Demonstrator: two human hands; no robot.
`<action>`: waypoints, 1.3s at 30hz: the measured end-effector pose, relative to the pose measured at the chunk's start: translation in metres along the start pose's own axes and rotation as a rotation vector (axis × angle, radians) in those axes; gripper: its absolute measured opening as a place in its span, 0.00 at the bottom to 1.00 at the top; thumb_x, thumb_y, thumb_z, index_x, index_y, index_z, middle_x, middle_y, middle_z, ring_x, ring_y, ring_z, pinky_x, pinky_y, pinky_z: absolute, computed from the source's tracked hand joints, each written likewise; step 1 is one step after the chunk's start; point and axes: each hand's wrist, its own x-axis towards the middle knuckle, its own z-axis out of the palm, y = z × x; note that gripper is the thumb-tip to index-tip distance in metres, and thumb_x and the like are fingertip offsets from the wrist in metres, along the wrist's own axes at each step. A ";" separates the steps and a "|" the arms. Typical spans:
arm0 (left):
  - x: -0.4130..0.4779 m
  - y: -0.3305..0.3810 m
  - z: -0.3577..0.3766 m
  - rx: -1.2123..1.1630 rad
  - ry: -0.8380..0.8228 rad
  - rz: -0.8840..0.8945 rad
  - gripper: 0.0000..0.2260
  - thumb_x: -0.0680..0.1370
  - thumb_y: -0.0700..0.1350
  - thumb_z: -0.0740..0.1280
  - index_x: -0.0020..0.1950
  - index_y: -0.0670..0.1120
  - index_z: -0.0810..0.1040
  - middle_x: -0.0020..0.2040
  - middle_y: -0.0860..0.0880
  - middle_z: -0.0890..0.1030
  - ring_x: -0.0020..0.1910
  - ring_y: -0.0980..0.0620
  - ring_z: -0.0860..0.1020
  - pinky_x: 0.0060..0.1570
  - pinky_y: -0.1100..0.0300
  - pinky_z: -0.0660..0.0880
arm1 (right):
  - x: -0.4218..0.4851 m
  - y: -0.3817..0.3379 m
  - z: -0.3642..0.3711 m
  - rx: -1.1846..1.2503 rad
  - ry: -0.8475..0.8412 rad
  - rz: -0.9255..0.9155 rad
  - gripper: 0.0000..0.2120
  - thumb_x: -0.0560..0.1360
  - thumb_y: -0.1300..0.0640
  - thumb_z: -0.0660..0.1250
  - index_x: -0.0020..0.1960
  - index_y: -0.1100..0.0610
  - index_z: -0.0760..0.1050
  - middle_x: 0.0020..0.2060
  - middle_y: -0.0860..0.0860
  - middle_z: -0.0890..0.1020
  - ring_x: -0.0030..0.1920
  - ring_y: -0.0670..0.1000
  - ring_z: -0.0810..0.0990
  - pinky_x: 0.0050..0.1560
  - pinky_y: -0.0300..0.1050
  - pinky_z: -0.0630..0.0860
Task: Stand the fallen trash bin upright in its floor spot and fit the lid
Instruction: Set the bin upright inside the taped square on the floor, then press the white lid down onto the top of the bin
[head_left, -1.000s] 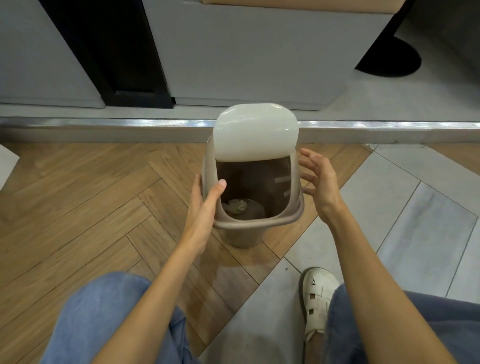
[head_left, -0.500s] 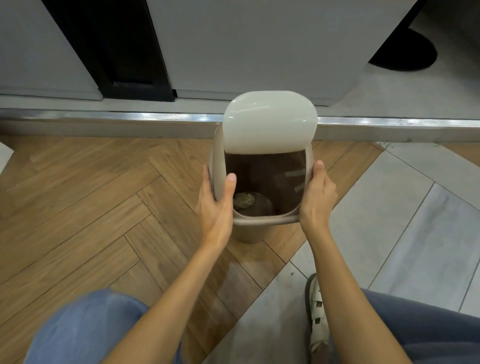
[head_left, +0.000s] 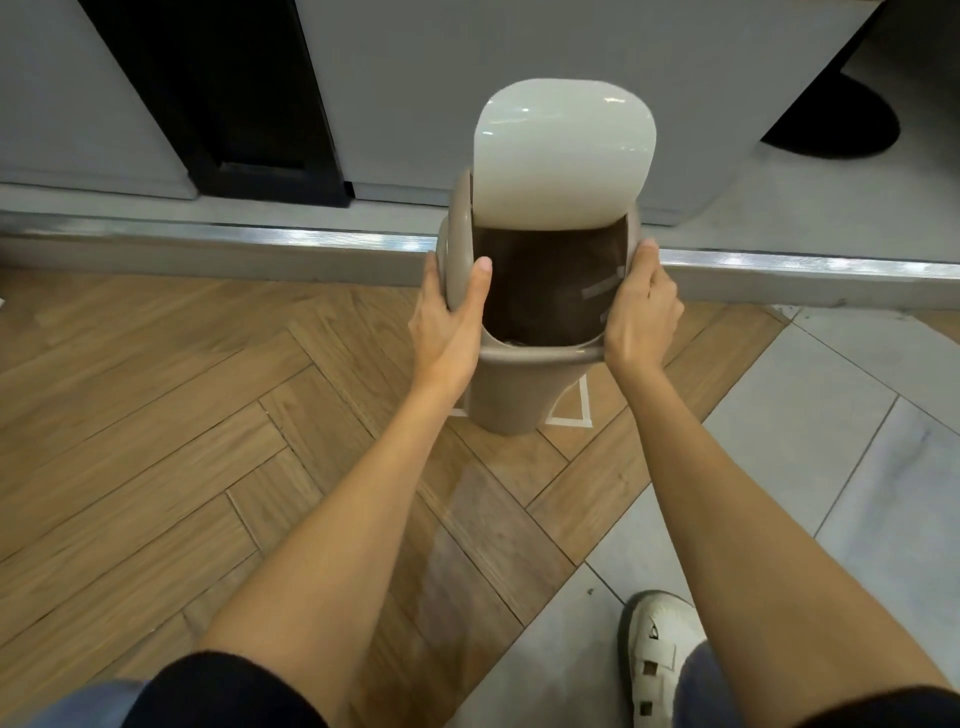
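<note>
left hand (head_left: 447, 322), right hand (head_left: 640, 317) clasping rounded taupe plastic bin (head_left: 511, 400) rim; glossy cream lid (head_left: 563, 156) tilted open.

Bin: taupe plastic trash bin (head_left: 511, 395), upright, mouth open, dark inside.
Lid: pale glossy lid (head_left: 563, 156), tilted up at the bin's far rim.
Place: wooden floor, over white tape marks (head_left: 574, 420).

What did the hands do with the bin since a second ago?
The right hand, open and off the bin a second ago, closed on the rim of the trash bin. The left hand kept its hold on the other side. The bin now looks raised, with white tape marks showing on the floor below it. The white lid flap stayed tipped up, and the bin stayed upright.
</note>
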 end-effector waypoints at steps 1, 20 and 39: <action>0.006 0.001 0.002 0.007 -0.004 0.001 0.35 0.75 0.67 0.58 0.78 0.53 0.55 0.74 0.48 0.67 0.71 0.46 0.66 0.68 0.51 0.65 | 0.005 -0.001 0.004 0.003 0.002 0.003 0.23 0.83 0.45 0.48 0.38 0.53 0.73 0.37 0.47 0.76 0.46 0.52 0.76 0.54 0.51 0.72; 0.066 0.024 0.012 0.079 -0.090 0.173 0.35 0.78 0.63 0.58 0.79 0.55 0.45 0.79 0.48 0.53 0.75 0.45 0.60 0.67 0.48 0.65 | 0.075 -0.027 0.017 0.194 -0.283 -0.245 0.22 0.81 0.46 0.58 0.73 0.52 0.68 0.67 0.46 0.75 0.65 0.44 0.72 0.58 0.33 0.69; 0.100 0.035 0.031 -0.047 -0.088 0.369 0.23 0.81 0.56 0.55 0.75 0.53 0.60 0.73 0.48 0.60 0.63 0.58 0.64 0.54 0.68 0.64 | 0.101 -0.052 0.030 0.071 -0.387 -0.147 0.21 0.68 0.34 0.63 0.50 0.49 0.74 0.61 0.55 0.75 0.58 0.54 0.77 0.64 0.55 0.73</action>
